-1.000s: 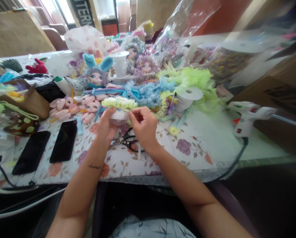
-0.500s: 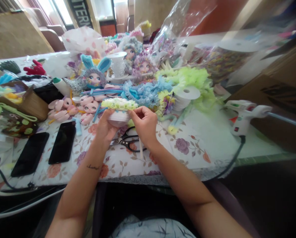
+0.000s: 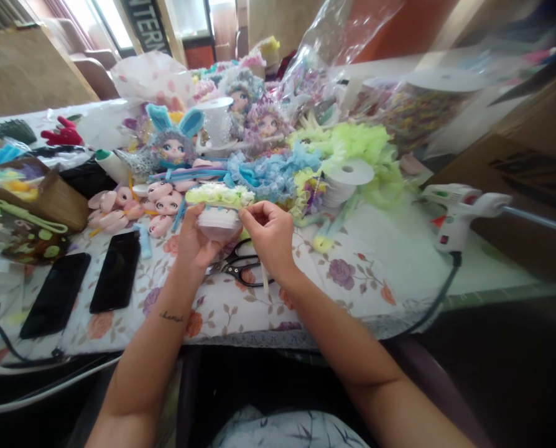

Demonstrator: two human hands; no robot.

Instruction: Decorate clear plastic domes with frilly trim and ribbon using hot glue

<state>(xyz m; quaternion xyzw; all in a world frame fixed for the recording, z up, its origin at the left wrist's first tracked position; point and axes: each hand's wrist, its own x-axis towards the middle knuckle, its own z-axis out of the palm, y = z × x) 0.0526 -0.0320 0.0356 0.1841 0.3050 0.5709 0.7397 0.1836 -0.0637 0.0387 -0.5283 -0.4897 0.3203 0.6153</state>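
Observation:
A small white rounded piece [image 3: 219, 223] with a frilly yellow-green and white trim [image 3: 219, 196] along its top is held above the table. My left hand [image 3: 197, 239] wraps round its left side and underside, thumb at the upper left edge. At the right end of the trim, my right hand [image 3: 271, 233] has thumb and index finger pinched together on its edge. Black-handled scissors [image 3: 240, 267] lie on the flowered cloth below the hands, partly covered by the right wrist. A thin pale strip [image 3: 265, 278] crosses their handles.
Two black phones [image 3: 114, 272] lie at the left. Doll heads [image 3: 163, 205], blue ruffled trim [image 3: 273, 171] and a white spool [image 3: 346, 180] are beyond the hands. A white glue gun [image 3: 458, 211] stands at the right by a cardboard box [image 3: 530, 180]. Scissors lie near the front.
The view has shifted slightly. Both hands and the white piece sit a little further left, and the piece is tilted a bit differently. The grips look the same.

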